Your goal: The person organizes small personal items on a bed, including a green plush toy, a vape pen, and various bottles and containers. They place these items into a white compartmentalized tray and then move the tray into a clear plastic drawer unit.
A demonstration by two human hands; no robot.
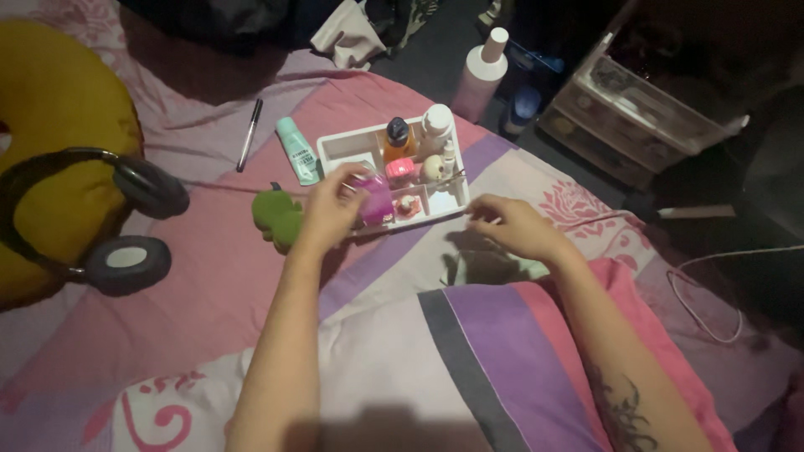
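A purple container [376, 201] is gripped by the left hand [331, 211] at frame centre, over the white organiser tray [335, 147]. The right hand [512, 224], its grip loosely open, rests empty on the bed [209, 276] just right of the tray.

two bare forearms, no sleeves, dark leafy tattoo on right forearm, bare hands without rings

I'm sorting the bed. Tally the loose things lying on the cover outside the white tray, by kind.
Pens: 1
Mint tubes: 1
Green plush toys: 1
Headphones: 1
Yellow neck pillows: 1
Total: 5
Not counted: the purple item in the left hand.
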